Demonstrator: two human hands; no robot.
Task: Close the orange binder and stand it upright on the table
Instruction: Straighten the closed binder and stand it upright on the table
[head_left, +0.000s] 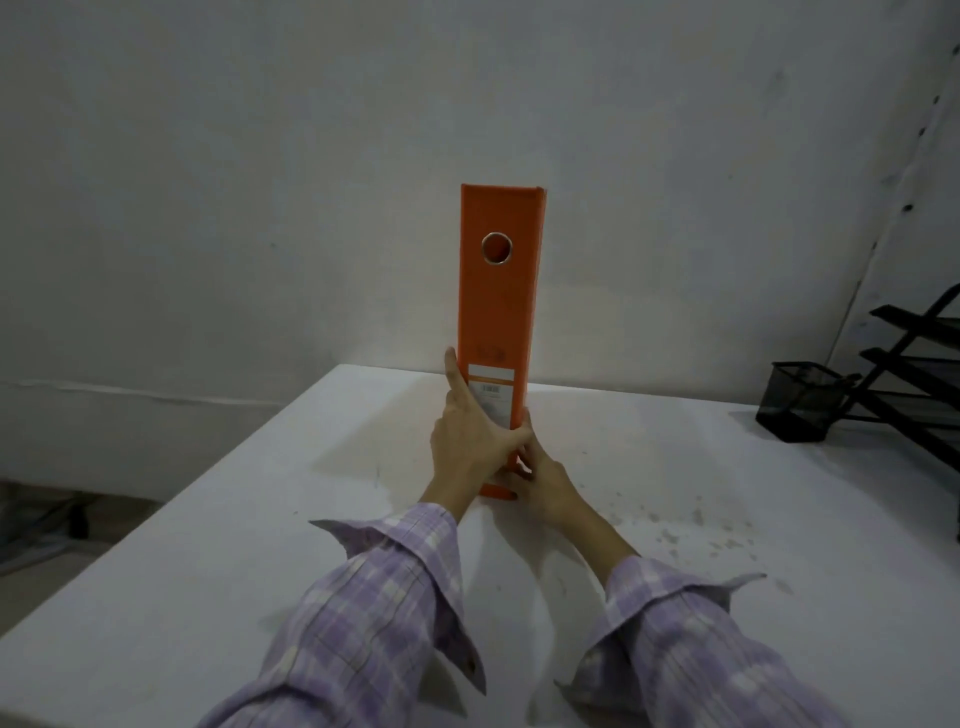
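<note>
The orange binder (500, 312) stands upright and closed on the white table (260, 545), its spine facing me, with a round metal-rimmed hole near the top and a white label lower down. My left hand (467, 441) wraps the lower spine, its forefinger stretched up the left edge and its thumb across the front. My right hand (540, 480) presses against the binder's bottom right corner, fingers curled around it. Both sleeves are lilac plaid.
A black mesh pen cup (802, 401) and a black wire tray rack (919, 374) sit at the table's far right. Dark specks (691, 525) dot the table surface right of my hands. A pale wall (260, 182) rises behind the table.
</note>
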